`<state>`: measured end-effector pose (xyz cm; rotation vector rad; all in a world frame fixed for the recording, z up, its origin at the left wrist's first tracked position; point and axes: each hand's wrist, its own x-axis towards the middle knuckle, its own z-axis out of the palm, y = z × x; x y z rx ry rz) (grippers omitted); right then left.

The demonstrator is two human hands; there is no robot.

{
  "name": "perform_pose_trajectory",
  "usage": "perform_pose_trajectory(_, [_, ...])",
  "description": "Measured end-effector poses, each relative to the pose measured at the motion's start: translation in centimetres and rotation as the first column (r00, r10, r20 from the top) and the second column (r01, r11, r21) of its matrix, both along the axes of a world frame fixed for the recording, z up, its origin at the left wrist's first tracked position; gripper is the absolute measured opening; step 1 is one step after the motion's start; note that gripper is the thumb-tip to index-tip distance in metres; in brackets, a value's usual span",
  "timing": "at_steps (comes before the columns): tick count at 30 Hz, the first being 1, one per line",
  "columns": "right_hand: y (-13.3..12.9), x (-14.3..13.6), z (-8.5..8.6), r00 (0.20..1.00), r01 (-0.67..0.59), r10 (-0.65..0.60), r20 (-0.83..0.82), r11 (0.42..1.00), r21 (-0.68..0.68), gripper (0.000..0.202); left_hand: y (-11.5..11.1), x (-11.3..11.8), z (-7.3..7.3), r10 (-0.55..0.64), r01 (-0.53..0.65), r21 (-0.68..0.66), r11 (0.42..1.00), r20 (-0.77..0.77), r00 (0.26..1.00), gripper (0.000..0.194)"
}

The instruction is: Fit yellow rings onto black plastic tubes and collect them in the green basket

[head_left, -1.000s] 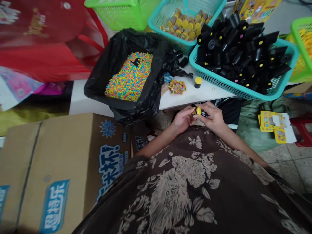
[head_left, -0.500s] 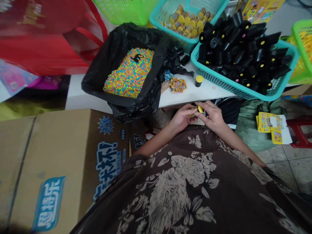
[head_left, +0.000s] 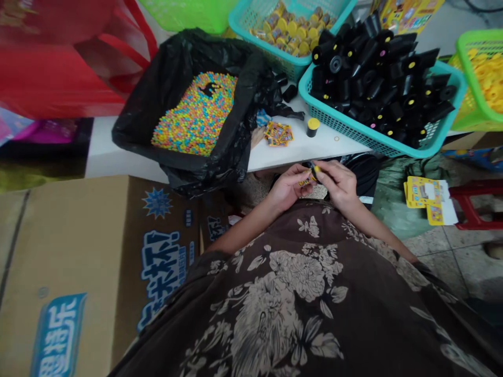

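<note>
In front of my lap both hands are closed on one small canister (head_left: 308, 179) with a yellow printed label on its side. My left hand (head_left: 288, 188) grips the labelled body. The fingers of my right hand (head_left: 340, 180) pinch its other end, where a bit of yellow shows; the fingers hide most of the canister. On the white table's edge just beyond stands a black canister with a yellow lid (head_left: 313, 127). To its left lies a small pile of yellow printed labels (head_left: 279, 134).
A black plastic bag (head_left: 239, 152) holds many coloured candy beads (head_left: 196, 118). Behind are a teal basket of yellow-lidded jars (head_left: 239, 23) and a teal basket of black canisters (head_left: 334, 123). A cardboard box (head_left: 78, 235) stands left; a red stool (head_left: 471, 201) is at right.
My hands have turned the canister: its yellow lid faced up before, and now the labelled side shows. The whole view has shifted slightly.
</note>
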<state>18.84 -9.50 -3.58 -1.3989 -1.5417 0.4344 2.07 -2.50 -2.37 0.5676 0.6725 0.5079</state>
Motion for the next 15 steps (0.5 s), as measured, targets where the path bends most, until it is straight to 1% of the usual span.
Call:
perform_pose_trajectory(3, [0.3,-0.6,-0.4,0.996,-0.079,0.082,0.036,0.994,-0.07,0.05,-0.1,-0.2,0.2,0.013,-0.013,-0.026,1.0,-0.007,1.0,0.022])
perform_pose_trajectory(4, [0.5,-0.7,-0.5,0.995,-0.087,0.09,0.034,0.992,-0.094,0.05,0.0,-0.3,0.2,0.018,-0.018,-0.036,0.999,-0.007,1.0,0.02])
perform_pose_trajectory(7, [0.8,-0.8,-0.7,0.998,-0.049,0.053,0.035,0.991,-0.126,0.047,0.5,-0.1,-0.2,0.029,-0.029,-0.089,0.996,-0.002,1.0,0.015])
perform_pose_trajectory(10, [0.5,-0.8,-0.1,0.997,-0.015,0.021,0.073,0.996,-0.083,0.045,0.8,0.3,0.0,0.074,-0.073,-0.125,0.989,0.001,0.997,0.013])
perform_pose_trajectory(13, [-0.1,-0.6,0.4,0.995,-0.014,0.015,0.102,1.0,-0.009,0.044,0.7,0.7,0.6,0.111,-0.11,-0.101,0.989,0.0,0.994,0.015])
perform_pose_trajectory(15, [-0.3,-0.3,0.4,0.992,0.007,-0.014,0.128,0.999,0.05,0.039,0.6,0.9,0.9,0.113,-0.112,-0.091,0.99,0.002,0.994,0.016])
